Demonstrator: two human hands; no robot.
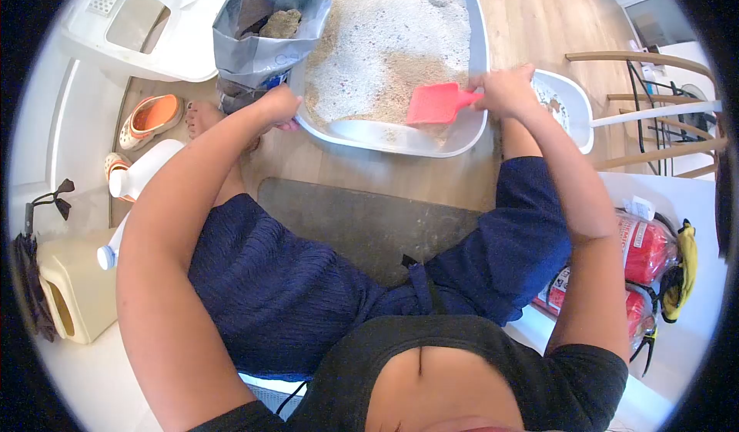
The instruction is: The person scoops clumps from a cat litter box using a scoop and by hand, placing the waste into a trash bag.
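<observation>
A grey-white litter tray (385, 141) holds pale granules, white over most of its surface and tan near the front and right. My right hand (504, 92) grips the handle of a red scoop (433, 103), whose flat blade is over the tan granules at the tray's front right. At the tray's left edge, my left hand (279, 106) is closed, its fingertips partly hidden, so what they hold is unclear. Just above that hand stands an open grey plastic bag (262, 55) with brownish clumps inside.
A small white container (579, 113) stands right of the tray. Orange-lined clogs (152, 118), a white jug (154, 166) and a white lidded box (138, 24) are at left. A dark mat (362, 220) lies between my legs. Wooden chair parts (654, 155) and red packages (647, 251) are at right.
</observation>
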